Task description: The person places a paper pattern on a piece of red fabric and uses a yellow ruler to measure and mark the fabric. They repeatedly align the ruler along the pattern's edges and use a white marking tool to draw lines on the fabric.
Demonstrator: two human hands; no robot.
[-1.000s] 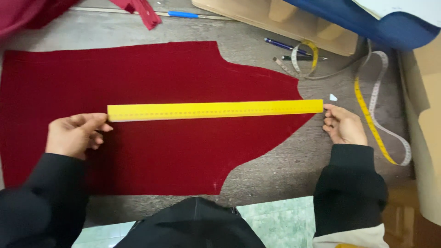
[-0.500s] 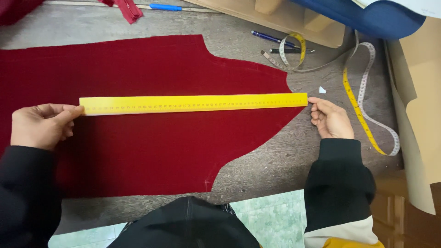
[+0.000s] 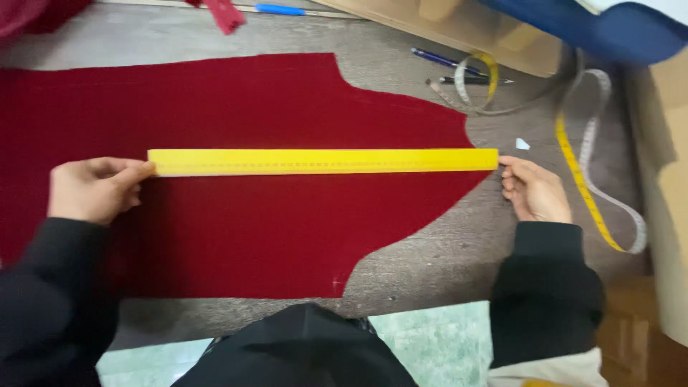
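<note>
I work at a grey table (image 3: 444, 265) with a rough, worn top. Under its near edge I see a pale green floor (image 3: 423, 337). At my right stands a light wooden board (image 3: 663, 179), and far behind lies a blue cushion (image 3: 609, 29).

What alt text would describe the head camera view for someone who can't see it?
Two hands hold a long yellow ruler flat across a dark red fabric piece on a grey table, the left hand at one end, the right hand at the other. A tape measure lies to the right.
</note>
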